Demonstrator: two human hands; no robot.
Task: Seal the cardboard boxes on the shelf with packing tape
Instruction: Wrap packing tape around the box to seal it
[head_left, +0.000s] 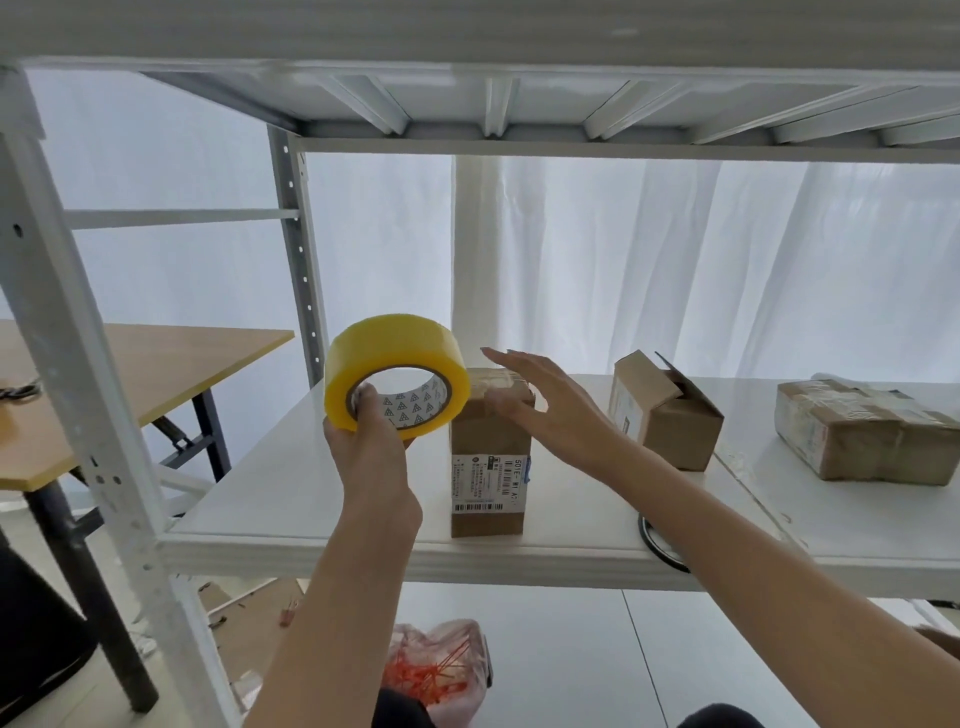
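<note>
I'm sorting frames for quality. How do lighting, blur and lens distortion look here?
Head view: backlight from the white curtain washes out the background; the right hand is motion-blurred at the tall box; the tape roll in the left hand looks sharper; the wide lens bows the shelf frame.

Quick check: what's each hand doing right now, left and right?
Left hand: gripping the yellow tape roll, one digit inside its core.
Right hand: open, fingers straight, at the top of the upright cardboard box; contact unclear.

Shelf (291, 488), L to R: tape roll (395, 353) (above), upright box (491, 467), open box (670, 415), flat box (872, 441); table (156, 364) beyond shelf's L end.
</note>
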